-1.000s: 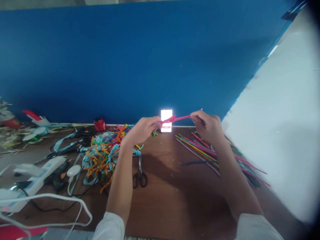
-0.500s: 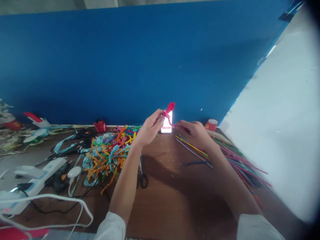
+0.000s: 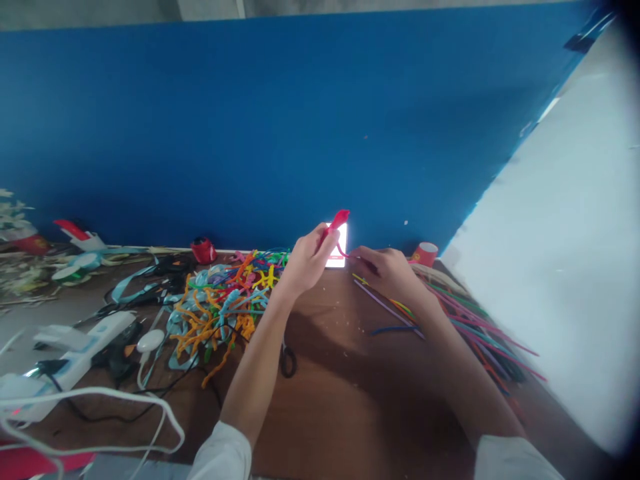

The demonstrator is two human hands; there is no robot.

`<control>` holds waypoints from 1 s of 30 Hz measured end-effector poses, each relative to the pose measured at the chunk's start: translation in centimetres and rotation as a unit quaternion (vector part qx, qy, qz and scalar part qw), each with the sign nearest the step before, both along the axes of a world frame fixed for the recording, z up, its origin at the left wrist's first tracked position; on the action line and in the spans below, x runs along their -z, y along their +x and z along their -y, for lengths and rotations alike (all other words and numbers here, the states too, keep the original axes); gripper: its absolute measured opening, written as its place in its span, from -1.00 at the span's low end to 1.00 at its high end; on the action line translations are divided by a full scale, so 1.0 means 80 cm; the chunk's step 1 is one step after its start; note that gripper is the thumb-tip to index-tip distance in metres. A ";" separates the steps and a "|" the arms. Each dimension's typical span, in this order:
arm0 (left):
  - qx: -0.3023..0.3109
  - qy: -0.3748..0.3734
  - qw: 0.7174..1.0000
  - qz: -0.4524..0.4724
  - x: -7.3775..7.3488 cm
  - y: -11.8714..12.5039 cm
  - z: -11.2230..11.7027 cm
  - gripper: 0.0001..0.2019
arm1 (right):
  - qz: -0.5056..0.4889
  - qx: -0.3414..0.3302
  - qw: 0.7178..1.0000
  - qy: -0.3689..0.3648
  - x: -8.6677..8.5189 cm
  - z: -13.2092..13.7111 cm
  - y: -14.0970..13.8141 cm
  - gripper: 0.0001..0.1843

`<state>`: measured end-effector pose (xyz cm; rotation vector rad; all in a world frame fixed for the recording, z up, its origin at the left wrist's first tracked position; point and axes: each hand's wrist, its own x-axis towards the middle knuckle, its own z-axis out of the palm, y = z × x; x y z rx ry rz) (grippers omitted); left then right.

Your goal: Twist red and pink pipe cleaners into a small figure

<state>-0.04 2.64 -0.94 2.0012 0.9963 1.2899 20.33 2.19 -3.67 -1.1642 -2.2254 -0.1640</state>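
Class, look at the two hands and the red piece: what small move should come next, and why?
Probably the right hand should wind the thin strand around the base of the red piece: the left hand holds that piece below its thick end, while the strand bends across to the right hand's grip.

Dim, cool light covers a brown tabletop (image 3: 320, 420), where broad, soft-edged shadows pool at center and deepen toward the right. A phone screen (image 3: 336, 263) glares white, its display washed out (the brightest spot in view), behind a red fuzzy piece (image 3: 341, 219) with softened edges. The blue partition (image 3: 250, 133) darkens toward its base; a white panel (image 3: 560, 220) at right looks hazy. Flowers (image 3: 13, 213) at far left blur, and black vignetting eats into the right edge.
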 end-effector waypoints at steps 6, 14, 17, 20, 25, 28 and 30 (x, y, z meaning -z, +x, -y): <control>0.034 -0.034 0.993 0.112 0.009 0.009 -0.003 -0.56 | -0.026 -0.013 0.999 -0.021 -0.001 -0.001 -0.001 -0.74; 0.196 -0.101 0.972 0.081 0.003 -0.003 0.000 -0.52 | -0.110 -0.019 0.993 0.020 -0.006 -0.008 0.027 -0.73; 0.252 -0.111 0.957 -0.094 0.001 0.001 0.004 -0.55 | -0.112 0.017 0.991 0.071 -0.008 -0.011 0.035 -0.72; 0.216 -0.069 0.941 -0.250 0.013 0.014 0.002 -0.59 | -0.105 0.060 0.984 0.129 -0.009 -0.002 0.028 -0.75; 0.004 -0.006 0.945 -0.326 0.039 0.030 -0.022 -0.64 | -0.092 -0.017 0.995 0.037 -0.019 0.034 -0.002 -0.79; 0.015 -0.009 0.987 -0.160 0.037 0.024 -0.032 -0.71 | -0.093 -0.051 0.994 -0.004 -0.025 0.052 -0.014 -0.80; 0.022 -0.071 0.997 0.024 0.029 0.017 -0.030 -0.64 | -0.092 -0.072 0.993 -0.030 -0.026 0.055 -0.016 -0.81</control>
